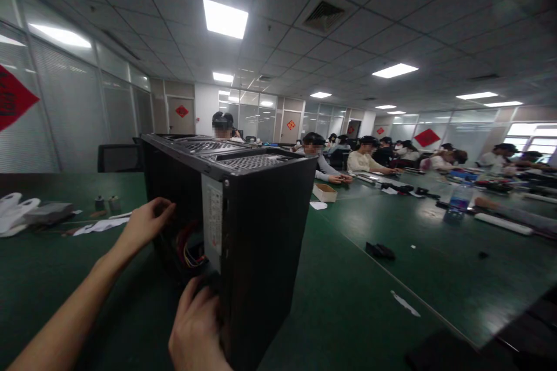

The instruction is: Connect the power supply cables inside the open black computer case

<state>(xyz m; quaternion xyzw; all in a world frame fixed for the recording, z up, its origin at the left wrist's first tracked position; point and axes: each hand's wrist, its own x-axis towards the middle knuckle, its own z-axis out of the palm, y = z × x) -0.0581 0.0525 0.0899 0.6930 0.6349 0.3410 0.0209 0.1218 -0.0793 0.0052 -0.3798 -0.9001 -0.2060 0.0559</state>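
A black computer case (265,243) stands upright on the green table, its open side towards me. Inside sit a power supply (212,214) with a pale label and a bundle of coloured cables (189,249). My left hand (152,220) is at the far part of the opening, fingers bent and drawn together; what they hold, if anything, is hidden. Lower down, below the power supply, my right hand (195,324) reaches to the near edge of the opening. Its fingers are curled and slightly blurred, their tips hidden against the case.
Left of the case lie a white plastic bag (17,211), a grey box (49,213) and paper scraps (102,226). Rightward are a small open box (325,192), a black cloth-like item (380,251) and a water bottle (460,200). Several people sit farther along the table.
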